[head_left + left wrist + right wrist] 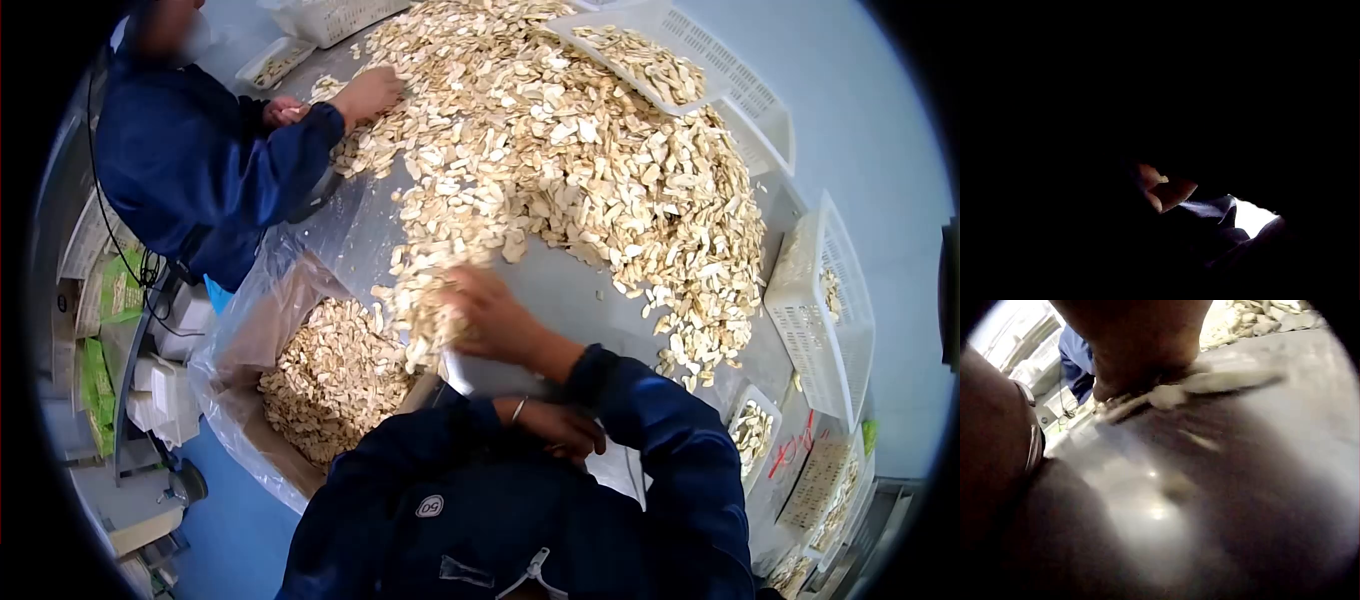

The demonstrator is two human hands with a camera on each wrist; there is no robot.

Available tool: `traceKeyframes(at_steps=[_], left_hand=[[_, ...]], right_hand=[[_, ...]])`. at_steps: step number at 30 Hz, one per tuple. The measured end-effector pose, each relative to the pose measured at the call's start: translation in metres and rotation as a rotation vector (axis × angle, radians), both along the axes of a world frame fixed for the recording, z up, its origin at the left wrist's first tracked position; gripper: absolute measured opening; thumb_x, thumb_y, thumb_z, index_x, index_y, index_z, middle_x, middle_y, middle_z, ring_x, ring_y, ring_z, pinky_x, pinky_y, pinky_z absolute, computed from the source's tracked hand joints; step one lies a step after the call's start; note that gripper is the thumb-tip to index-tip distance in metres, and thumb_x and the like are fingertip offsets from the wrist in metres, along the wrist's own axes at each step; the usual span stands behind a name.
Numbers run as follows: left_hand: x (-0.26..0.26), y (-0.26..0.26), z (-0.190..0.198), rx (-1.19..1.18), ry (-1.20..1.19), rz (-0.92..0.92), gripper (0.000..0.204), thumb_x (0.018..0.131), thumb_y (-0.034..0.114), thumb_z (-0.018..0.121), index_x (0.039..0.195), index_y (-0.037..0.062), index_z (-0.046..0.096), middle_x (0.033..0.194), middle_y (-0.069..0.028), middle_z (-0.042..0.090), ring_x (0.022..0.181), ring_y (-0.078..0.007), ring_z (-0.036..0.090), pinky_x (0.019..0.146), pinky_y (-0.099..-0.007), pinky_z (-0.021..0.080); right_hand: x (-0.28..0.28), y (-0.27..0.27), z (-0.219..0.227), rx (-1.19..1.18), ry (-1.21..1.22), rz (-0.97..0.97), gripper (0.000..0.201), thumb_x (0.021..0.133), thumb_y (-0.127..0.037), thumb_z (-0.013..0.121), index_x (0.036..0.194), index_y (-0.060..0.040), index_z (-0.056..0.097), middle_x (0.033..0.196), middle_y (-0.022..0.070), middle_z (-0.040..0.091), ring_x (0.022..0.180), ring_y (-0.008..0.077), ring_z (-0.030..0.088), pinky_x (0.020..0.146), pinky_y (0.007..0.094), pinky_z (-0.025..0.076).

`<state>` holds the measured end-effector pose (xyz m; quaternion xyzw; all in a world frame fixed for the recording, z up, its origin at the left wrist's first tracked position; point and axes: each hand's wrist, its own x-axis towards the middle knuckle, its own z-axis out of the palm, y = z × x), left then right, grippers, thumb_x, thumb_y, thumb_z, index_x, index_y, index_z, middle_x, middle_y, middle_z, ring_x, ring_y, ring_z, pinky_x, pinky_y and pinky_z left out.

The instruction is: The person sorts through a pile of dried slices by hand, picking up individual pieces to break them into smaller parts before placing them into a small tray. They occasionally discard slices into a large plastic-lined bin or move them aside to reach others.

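Observation:
My right hand (490,315), blurred, presses against a strip of pale dried slices (425,315) on the metal table, at the rim of a plastic-lined carton (245,375). Inside that carton lies a heap of similar slices (335,380). In the right wrist view, a few slices (1229,382) sit along the underside of the hand on the shiny surface. My left hand (555,428), with a bracelet at its wrist, is bent in front of my body beneath the right forearm. The left wrist view is mostly dark, showing fingers (1150,197) beside a tiny pale bit; I cannot tell whether they hold it.
A large heap of slices (590,170) spreads over the table (560,285). White perforated baskets (820,310) line the right side, and a tilted one (700,60) rests at the back. Another person in a blue jacket (190,160) reaches into the heap from the left.

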<state>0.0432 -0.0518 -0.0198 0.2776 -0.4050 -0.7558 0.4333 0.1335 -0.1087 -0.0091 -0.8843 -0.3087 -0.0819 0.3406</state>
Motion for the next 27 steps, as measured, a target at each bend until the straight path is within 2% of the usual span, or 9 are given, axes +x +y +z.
traceKeyframes(at_steps=[1, 3, 6, 9, 11, 13, 16, 20, 27], left_hand=[[0.001, 0.0, 0.002, 0.009, -0.011, 0.003, 0.039, 0.101, 0.029, 0.054, 0.129, 0.0004, 0.056, 0.083, -0.0012, 0.063, 0.063, -0.0061, 0.054, 0.054, -0.0219, 0.043], [0.004, 0.003, 0.007, 0.026, -0.028, 0.016, 0.036, 0.101, 0.029, 0.053, 0.126, 0.0034, 0.057, 0.083, -0.0012, 0.062, 0.063, -0.0059, 0.054, 0.053, -0.022, 0.043], [0.009, 0.003, 0.014, 0.01, 0.03, 0.04, 0.036, 0.101, 0.03, 0.054, 0.125, 0.0038, 0.055, 0.081, -0.0017, 0.06, 0.061, -0.0065, 0.052, 0.053, -0.023, 0.042], [0.001, 0.003, 0.002, 0.139, 0.311, 0.211, 0.031, 0.104, 0.027, 0.053, 0.123, 0.003, 0.054, 0.075, -0.0017, 0.053, 0.059, -0.0082, 0.046, 0.052, -0.0229, 0.037], [0.006, 0.003, 0.012, 0.174, 0.352, 0.271, 0.028, 0.103, 0.027, 0.054, 0.12, 0.0043, 0.052, 0.074, -0.0018, 0.05, 0.06, -0.0082, 0.044, 0.051, -0.0238, 0.035], [0.008, 0.004, 0.018, 0.227, 0.397, 0.306, 0.028, 0.103, 0.026, 0.054, 0.12, 0.0041, 0.053, 0.075, -0.0023, 0.051, 0.061, -0.0081, 0.045, 0.051, -0.0238, 0.036], [0.009, 0.001, 0.013, 0.228, 0.392, 0.286, 0.031, 0.1, 0.025, 0.055, 0.121, 0.0031, 0.052, 0.079, -0.0036, 0.055, 0.063, -0.0084, 0.049, 0.052, -0.0237, 0.038], [0.01, 0.002, 0.017, 0.251, 0.385, 0.287, 0.028, 0.099, 0.022, 0.054, 0.121, 0.005, 0.052, 0.08, -0.0028, 0.057, 0.063, -0.0077, 0.051, 0.052, -0.0231, 0.039], [0.01, 0.003, 0.019, 0.298, 0.362, 0.327, 0.024, 0.1, 0.022, 0.052, 0.121, 0.0091, 0.054, 0.081, -0.0013, 0.058, 0.063, -0.007, 0.052, 0.051, -0.0223, 0.038]], right_hand=[[0.005, 0.016, 0.016, -0.014, 0.081, 0.047, 0.077, 0.078, -0.036, 0.081, 0.141, -0.0073, 0.05, 0.151, 0.0217, 0.041, 0.145, 0.0403, 0.032, 0.119, 0.0513, 0.028], [0.007, 0.027, 0.032, 0.01, 0.004, 0.107, 0.071, 0.08, -0.028, 0.08, 0.14, -0.0043, 0.05, 0.147, 0.0222, 0.045, 0.142, 0.0405, 0.037, 0.117, 0.0524, 0.033], [0.01, 0.009, 0.021, -0.01, -0.118, 0.012, 0.068, 0.083, -0.02, 0.075, 0.143, -0.0028, 0.047, 0.147, 0.0231, 0.045, 0.14, 0.0412, 0.039, 0.116, 0.0515, 0.033], [0.0, -0.051, 0.041, -0.132, -0.16, -0.29, 0.065, 0.084, -0.017, 0.071, 0.143, -0.0031, 0.046, 0.145, 0.0232, 0.046, 0.137, 0.0408, 0.043, 0.115, 0.0483, 0.035], [-0.002, -0.094, 0.05, -0.164, -0.132, -0.577, 0.059, 0.085, -0.013, 0.07, 0.138, -0.0023, 0.048, 0.141, 0.0231, 0.048, 0.132, 0.0412, 0.046, 0.112, 0.0463, 0.037], [-0.002, -0.138, 0.058, -0.187, -0.234, -0.734, 0.054, 0.081, -0.006, 0.069, 0.132, -0.0011, 0.053, 0.135, 0.0248, 0.052, 0.126, 0.0432, 0.049, 0.106, 0.0475, 0.042], [-0.005, -0.175, 0.061, -0.115, -0.201, -0.864, 0.054, 0.082, -0.01, 0.072, 0.131, 0.0021, 0.053, 0.128, 0.0245, 0.055, 0.115, 0.0415, 0.053, 0.099, 0.048, 0.044], [0.006, -0.192, 0.048, -0.156, -0.189, -0.884, 0.059, 0.084, -0.021, 0.074, 0.135, 0.0006, 0.052, 0.132, 0.0233, 0.053, 0.117, 0.0404, 0.052, 0.101, 0.0467, 0.043], [0.011, -0.185, 0.037, -0.243, -0.168, -0.871, 0.058, 0.081, -0.024, 0.079, 0.13, -0.0033, 0.056, 0.134, 0.0222, 0.052, 0.119, 0.0402, 0.05, 0.101, 0.0479, 0.043]])
